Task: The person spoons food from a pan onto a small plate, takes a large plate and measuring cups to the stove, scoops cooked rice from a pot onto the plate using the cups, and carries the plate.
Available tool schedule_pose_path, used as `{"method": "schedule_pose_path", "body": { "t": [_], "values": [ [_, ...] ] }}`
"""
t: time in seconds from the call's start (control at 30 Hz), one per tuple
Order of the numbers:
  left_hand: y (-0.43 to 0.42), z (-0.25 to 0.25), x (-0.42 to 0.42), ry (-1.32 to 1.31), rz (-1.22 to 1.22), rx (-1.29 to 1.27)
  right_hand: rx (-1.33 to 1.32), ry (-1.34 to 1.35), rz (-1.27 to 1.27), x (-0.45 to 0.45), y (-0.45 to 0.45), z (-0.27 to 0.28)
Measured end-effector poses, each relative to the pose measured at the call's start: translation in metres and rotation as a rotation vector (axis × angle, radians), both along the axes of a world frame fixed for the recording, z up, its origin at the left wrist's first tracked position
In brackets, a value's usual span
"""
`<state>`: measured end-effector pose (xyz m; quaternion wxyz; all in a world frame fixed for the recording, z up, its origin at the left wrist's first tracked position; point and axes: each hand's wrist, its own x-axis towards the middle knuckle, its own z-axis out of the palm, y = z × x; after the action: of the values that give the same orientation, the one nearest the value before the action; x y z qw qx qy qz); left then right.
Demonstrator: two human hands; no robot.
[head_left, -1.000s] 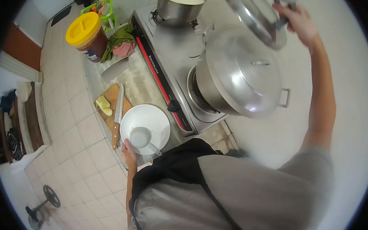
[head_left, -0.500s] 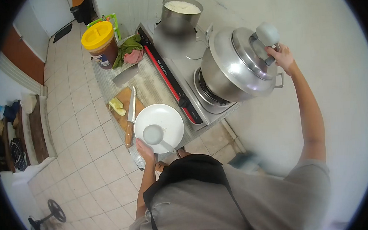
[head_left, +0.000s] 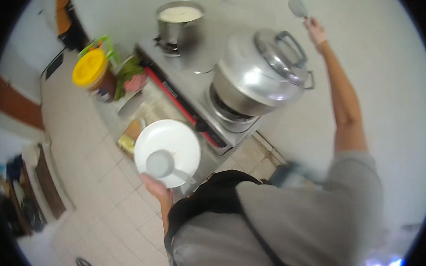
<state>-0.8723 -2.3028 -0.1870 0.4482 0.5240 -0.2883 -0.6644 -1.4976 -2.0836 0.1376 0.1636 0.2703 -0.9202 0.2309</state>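
Observation:
My left hand (head_left: 156,187) grips the near left rim of a white plate (head_left: 184,144), on which a grey-white ladle-like cup with a handle (head_left: 160,163) rests. Raised at the upper right, my right hand (head_left: 315,30) is closed round the end of a light grey scoop (head_left: 298,7), whose bowl points up. Below and left of it, a large silver pot (head_left: 239,81) stands on the stove's near burner. A smaller lid with a dark grey handle (head_left: 291,49) lies on top of its domed lid.
A pot of white food (head_left: 181,14) is on the far burner of the stove (head_left: 204,104). To the left are a yellow-lidded jar (head_left: 90,68), green and pink cloths (head_left: 135,82), a cleaver (head_left: 130,103) and a cutting board (head_left: 134,130), partly behind the plate.
The small lid came down onto the large pot, and my right hand let go of its handle and moved up with the scoop. My left hand lifted the plate slightly over the board.

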Motion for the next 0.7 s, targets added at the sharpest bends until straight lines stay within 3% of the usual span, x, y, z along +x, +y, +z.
{"method": "schedule_pose_path", "body": {
  "t": [0.03,0.07,0.1,0.17,0.2,0.27,0.33,0.43,0.57,0.7],
  "values": [
    [-0.006,-0.009,0.011,-0.029,-0.018,-0.037,-0.019,-0.055,-0.114,-0.012,0.024,-0.043],
    [-0.014,-0.018,0.005,-0.038,-0.006,-0.081,-0.031,-0.075,-0.174,-0.008,0.027,-0.045],
    [-0.018,0.015,-0.011,-0.027,-0.037,0.002,-0.044,-0.096,-0.233,-0.005,0.030,-0.048],
    [-0.021,0.060,-0.024,-0.008,-0.039,0.059,-0.285,-0.407,-0.197,0.050,-0.004,-0.005],
    [-0.025,0.068,-0.032,-0.059,0.008,0.051,-0.290,-0.410,-0.185,0.040,-0.013,0.003],
    [-0.032,0.071,-0.039,-0.117,0.085,0.042,-0.180,-0.151,0.045,0.018,-0.034,0.014],
    [-0.039,0.069,-0.039,-0.107,0.008,0.042,-0.031,-0.132,0.240,0.026,-0.090,0.033],
    [-0.049,0.054,-0.037,-0.062,-0.032,0.036,0.101,-0.130,0.551,0.006,-0.190,0.015],
    [-0.052,0.073,-0.049,-0.020,0.017,0.054,0.547,0.349,0.457,-0.005,-0.320,-0.033],
    [-0.054,0.095,-0.058,-0.082,0.125,0.037,0.661,0.467,0.463,-0.030,-0.409,-0.078]
  ]
}}
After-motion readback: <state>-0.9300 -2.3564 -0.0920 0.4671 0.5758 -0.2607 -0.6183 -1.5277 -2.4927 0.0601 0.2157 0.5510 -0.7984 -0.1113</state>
